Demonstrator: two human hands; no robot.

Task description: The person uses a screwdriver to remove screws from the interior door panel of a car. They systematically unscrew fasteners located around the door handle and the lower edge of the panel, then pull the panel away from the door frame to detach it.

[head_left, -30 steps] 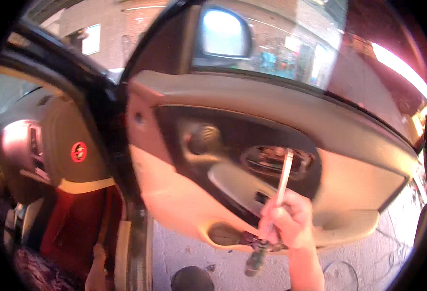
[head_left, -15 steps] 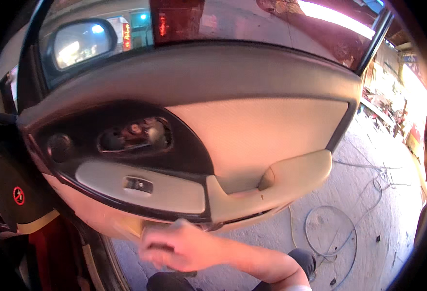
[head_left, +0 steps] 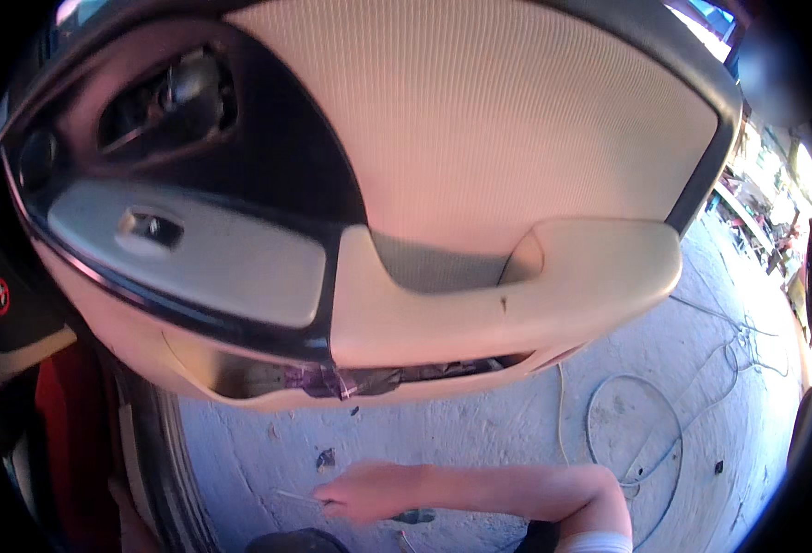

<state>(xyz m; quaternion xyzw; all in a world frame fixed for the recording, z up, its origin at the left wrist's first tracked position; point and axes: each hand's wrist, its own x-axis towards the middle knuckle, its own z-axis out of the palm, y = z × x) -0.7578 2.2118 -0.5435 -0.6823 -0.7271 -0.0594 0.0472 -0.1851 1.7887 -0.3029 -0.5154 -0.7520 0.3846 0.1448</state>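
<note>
My right hand (head_left: 362, 493) is low over the floor below the car door, its fingers closed and slightly blurred. A thin pale rod (head_left: 297, 498) sticks out past the fingertips; its kind is too small to make out. Under the wrist shows a dark green object (head_left: 415, 515). Above the hand, the beige door panel (head_left: 517, 120) fills the view, with an armrest (head_left: 600, 267), a window switch (head_left: 151, 229) and an uncovered handle recess (head_left: 171, 101). The door pocket (head_left: 268, 376) holds dark and purple items. My left hand is out of view.
Loose cables (head_left: 600, 429) lie coiled on the concrete floor (head_left: 240, 452) at the right. A small dark scrap (head_left: 326, 458) is near my hand. The door sill (head_left: 171, 461) runs along the left, and clutter (head_left: 747, 207) stands at the far right.
My right hand has moved down from beside the door pocket toward the floor. The view has tilted down and come nearer the door, so the pocket now shows.
</note>
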